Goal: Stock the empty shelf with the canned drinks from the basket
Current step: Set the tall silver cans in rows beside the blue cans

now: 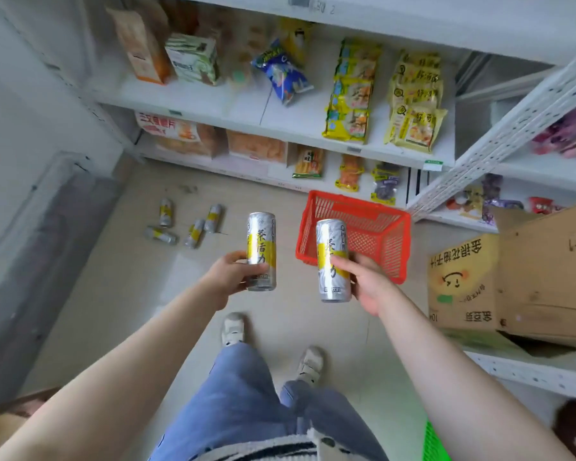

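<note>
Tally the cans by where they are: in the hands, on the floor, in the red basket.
In hands: 2, one in the left hand, one in the right hand
On floor: 4
In red basket: 0 visible
Total: 6

**Silver, yellow, red**

Each grip holds a silver can with a yellow band and dark characters: left can (pixel 261 251), right can (pixel 333 260). Beyond the right grip, a red mesh basket (pixel 379 227). Beyond the left grip, matching silver-and-yellow cans (pixel 193 224) on the beige floor (pixel 113 277).
</note>
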